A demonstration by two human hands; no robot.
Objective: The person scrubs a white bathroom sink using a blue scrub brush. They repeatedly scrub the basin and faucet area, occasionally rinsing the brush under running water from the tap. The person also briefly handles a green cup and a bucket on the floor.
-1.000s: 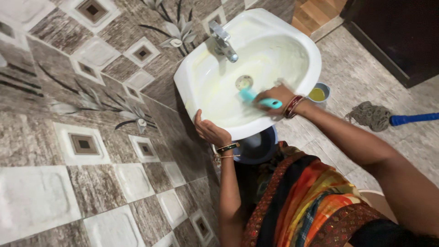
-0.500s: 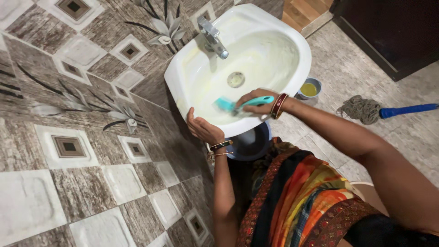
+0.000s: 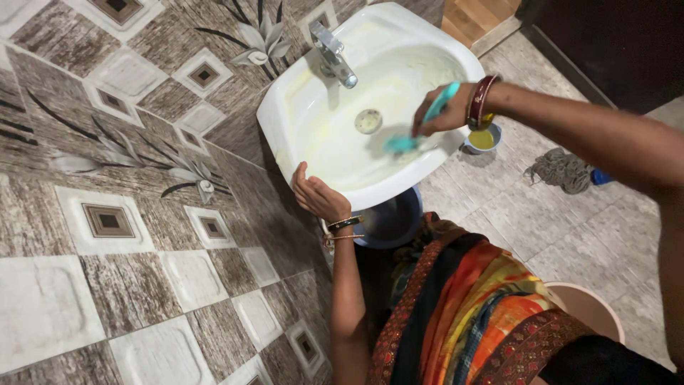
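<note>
Head view: my right hand point(image 3: 443, 110) is closed around the handle of a teal brush point(image 3: 420, 125), forearm reaching in from the right with the wrist bent down. The brush head rests on the inner wall of the white sink point(image 3: 313, 121), right of the drain point(image 3: 368, 121) and near the sink's front-right rim. My left hand point(image 3: 318, 196) grips the sink's front-left rim, fingers curled over the edge, arm straight up from below. Tap point(image 3: 333, 53) at the back rim. A small cup of yellow liquid point(image 3: 483, 139) stands on the floor, just beside the sink's right edge.
</note>
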